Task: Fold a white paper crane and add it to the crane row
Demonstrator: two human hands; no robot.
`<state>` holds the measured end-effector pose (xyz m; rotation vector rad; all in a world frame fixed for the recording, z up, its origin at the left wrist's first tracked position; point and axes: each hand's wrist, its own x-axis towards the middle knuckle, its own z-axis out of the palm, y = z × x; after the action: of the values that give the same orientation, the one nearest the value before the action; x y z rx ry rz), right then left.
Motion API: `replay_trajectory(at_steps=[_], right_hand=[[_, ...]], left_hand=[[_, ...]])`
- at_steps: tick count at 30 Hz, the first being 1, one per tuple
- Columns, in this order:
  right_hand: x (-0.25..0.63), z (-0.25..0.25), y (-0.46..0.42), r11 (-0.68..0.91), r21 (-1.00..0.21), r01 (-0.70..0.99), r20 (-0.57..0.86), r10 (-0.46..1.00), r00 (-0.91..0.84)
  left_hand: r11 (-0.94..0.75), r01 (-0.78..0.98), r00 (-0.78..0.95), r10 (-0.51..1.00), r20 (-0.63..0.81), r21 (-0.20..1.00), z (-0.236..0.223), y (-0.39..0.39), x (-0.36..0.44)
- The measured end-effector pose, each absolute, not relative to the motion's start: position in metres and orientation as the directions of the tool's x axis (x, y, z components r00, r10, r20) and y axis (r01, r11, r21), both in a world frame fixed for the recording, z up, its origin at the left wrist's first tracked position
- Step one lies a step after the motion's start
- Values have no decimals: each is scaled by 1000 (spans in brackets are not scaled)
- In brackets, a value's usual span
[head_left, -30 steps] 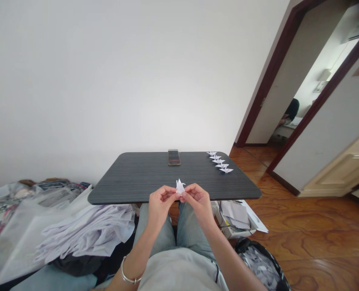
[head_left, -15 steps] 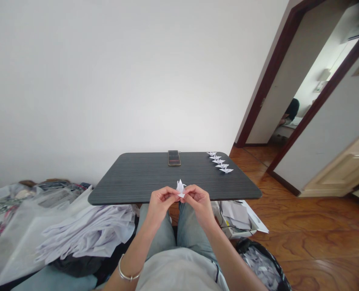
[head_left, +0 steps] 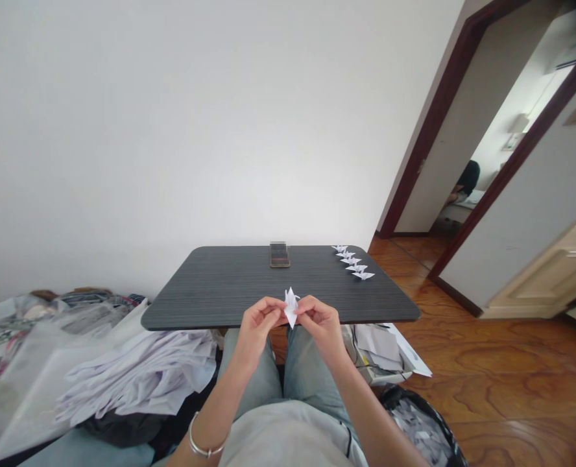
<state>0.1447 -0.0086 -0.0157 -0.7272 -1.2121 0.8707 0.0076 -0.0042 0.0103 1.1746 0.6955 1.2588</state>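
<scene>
A small white paper crane (head_left: pixel 290 307) is held between my two hands, just above the near edge of the dark table (head_left: pixel 220 285). My left hand (head_left: pixel 263 322) pinches its left side between thumb and fingers. On the other side, my right hand (head_left: pixel 319 318) pinches it the same way. Its wings point up and down, making a diamond shape. Several finished-looking white paper cranes (head_left: pixel 354 261) stand in a slanting row on the table's right side.
A phone (head_left: pixel 279 254) lies at the table's far edge. White cloth (head_left: pixel 142 370) and bags are heaped at left. Below right are a box with papers (head_left: pixel 378 350) and a black bag of paper scraps (head_left: pixel 421 421). A person (head_left: pixel 467 178) is beyond the doorway.
The near wing of the crane has opened downward between my hands, so the paper now shows a longer diamond. Both hands stay in almost the same place.
</scene>
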Motion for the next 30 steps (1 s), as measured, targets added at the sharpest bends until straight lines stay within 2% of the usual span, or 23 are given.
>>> replay_trajectory(at_steps=[9,15,20,30], right_hand=[[147,-16,-8,512,-845,-154,505,859,84],[145,-12,-13,376,-874,-307,374,925,69],[145,-14,-9,285,-913,-291,278,958,66],[144,-7,-11,301,-886,-354,282,954,104]], left_hand=[[-73,-326,200,969,144,942,10,0,7],[-91,-317,174,973,152,944,11,1,5],[-111,-274,172,972,162,955,10,1,6],[-105,-255,204,966,159,961,11,1,2]])
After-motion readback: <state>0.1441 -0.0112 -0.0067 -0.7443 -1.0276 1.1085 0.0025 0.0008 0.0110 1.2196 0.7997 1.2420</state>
